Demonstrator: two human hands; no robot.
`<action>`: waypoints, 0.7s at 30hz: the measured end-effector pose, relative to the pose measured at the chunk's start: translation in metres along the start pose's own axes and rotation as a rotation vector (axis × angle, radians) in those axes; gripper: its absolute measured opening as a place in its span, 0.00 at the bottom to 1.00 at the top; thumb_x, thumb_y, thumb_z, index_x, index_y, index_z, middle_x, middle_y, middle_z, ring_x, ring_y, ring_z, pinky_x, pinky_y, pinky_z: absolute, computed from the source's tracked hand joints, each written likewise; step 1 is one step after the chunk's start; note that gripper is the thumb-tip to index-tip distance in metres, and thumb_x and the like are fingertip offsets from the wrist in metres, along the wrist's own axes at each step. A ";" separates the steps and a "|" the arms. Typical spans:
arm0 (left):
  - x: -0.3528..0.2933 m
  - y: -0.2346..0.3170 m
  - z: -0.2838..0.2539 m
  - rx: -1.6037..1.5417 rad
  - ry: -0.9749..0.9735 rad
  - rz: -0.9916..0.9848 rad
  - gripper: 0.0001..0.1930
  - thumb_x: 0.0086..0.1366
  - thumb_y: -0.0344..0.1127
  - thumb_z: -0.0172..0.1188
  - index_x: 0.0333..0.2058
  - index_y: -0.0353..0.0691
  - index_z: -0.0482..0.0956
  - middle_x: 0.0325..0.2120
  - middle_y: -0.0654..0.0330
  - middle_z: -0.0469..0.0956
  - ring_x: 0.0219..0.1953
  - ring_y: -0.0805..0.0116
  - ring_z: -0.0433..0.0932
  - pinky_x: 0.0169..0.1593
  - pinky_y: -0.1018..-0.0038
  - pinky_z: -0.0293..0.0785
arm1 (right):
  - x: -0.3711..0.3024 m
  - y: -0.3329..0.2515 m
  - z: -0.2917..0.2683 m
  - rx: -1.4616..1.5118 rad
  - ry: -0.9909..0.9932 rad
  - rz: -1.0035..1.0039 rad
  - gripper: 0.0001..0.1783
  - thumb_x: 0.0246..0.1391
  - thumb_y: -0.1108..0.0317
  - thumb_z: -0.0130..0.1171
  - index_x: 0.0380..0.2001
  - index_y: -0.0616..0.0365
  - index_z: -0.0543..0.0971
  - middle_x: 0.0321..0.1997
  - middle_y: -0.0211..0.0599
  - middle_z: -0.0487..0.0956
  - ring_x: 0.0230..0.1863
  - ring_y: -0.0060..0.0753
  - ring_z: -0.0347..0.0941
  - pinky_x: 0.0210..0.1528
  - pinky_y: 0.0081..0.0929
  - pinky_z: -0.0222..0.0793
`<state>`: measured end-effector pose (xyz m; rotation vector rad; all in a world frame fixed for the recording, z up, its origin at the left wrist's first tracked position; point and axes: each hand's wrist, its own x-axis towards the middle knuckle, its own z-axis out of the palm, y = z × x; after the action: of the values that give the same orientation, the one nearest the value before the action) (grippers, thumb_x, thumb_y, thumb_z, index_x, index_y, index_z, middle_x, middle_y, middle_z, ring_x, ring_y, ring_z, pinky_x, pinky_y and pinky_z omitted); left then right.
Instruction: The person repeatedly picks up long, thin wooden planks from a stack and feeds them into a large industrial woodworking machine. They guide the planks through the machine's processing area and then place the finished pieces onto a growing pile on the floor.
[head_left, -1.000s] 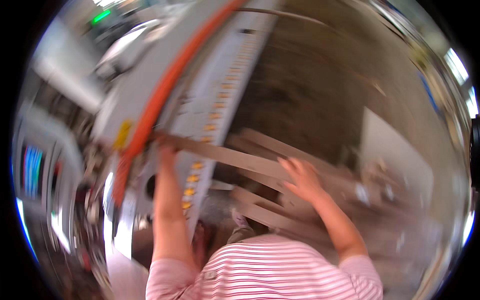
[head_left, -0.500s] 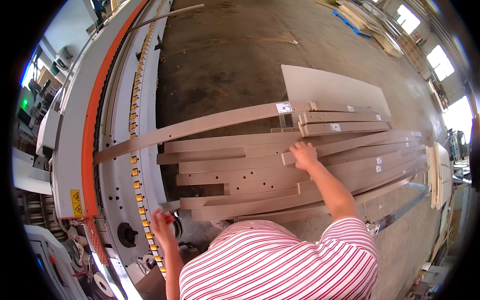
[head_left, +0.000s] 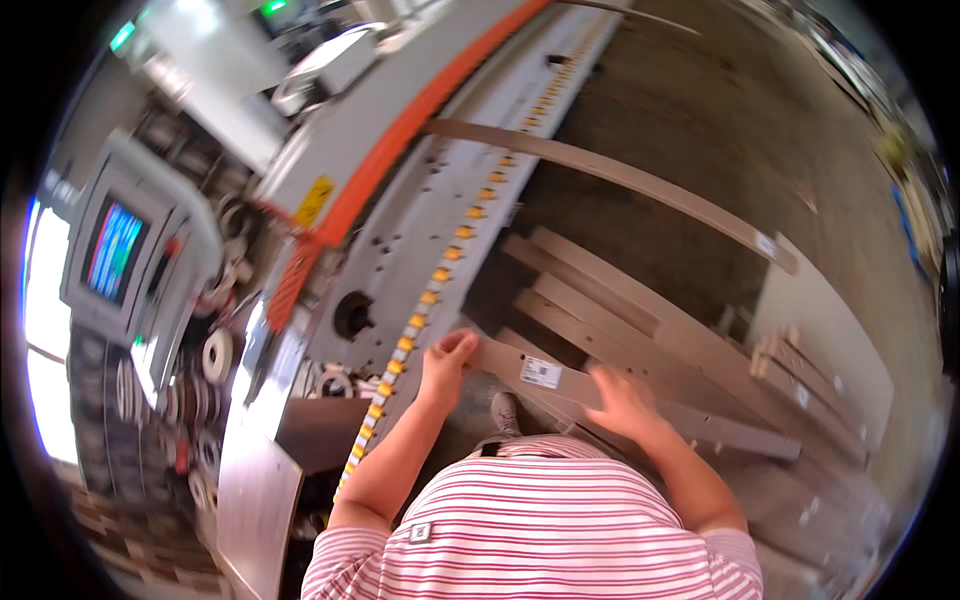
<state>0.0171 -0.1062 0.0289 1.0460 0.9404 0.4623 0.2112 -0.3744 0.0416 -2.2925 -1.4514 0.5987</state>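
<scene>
A long, narrow brown board strip with a white label lies across in front of my body. My left hand is closed on its left end, beside the machine's roller track. Further right along the strip, just past the label, my right hand grips it; its fingers are somewhat blurred. Beyond both hands lie several similar brown strips, loosely stacked.
The machine with an orange edge and yellow rollers runs along the left. Another strip reaches from it to the right. A control screen stands left; a pale panel lies right.
The view has swung left, bringing the control screen in. My left hand, earlier near the rollers, now holds a strip's end. My right hand has moved nearer my body.
</scene>
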 end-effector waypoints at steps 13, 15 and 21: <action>0.090 0.034 -0.176 -0.677 0.248 0.153 0.11 0.60 0.36 0.65 0.39 0.41 0.76 0.34 0.60 0.78 0.40 0.62 0.79 0.44 0.63 0.77 | -0.023 0.023 -0.006 0.286 -0.322 -0.040 0.25 0.47 0.62 0.60 0.49 0.62 0.78 0.37 0.50 0.83 0.39 0.54 0.79 0.46 0.38 0.73; 0.104 0.034 -0.163 -0.642 0.238 0.178 0.13 0.60 0.36 0.67 0.39 0.40 0.75 0.35 0.60 0.78 0.39 0.63 0.79 0.45 0.64 0.77 | -0.009 0.025 0.000 0.594 -0.580 0.096 0.24 0.51 0.60 0.60 0.50 0.60 0.78 0.37 0.52 0.82 0.40 0.48 0.80 0.45 0.35 0.73; 0.148 0.021 -0.185 -0.337 0.599 0.261 0.23 0.61 0.38 0.68 0.47 0.38 0.65 0.36 0.58 0.76 0.37 0.64 0.79 0.41 0.66 0.77 | 0.021 0.002 0.030 0.349 -0.324 0.002 0.26 0.62 0.47 0.54 0.32 0.65 0.76 0.28 0.58 0.79 0.34 0.51 0.79 0.35 0.44 0.72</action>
<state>-0.0542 0.1067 -0.0496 0.7280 1.1992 1.1545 0.2047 -0.3543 0.0116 -1.9889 -1.3478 1.1677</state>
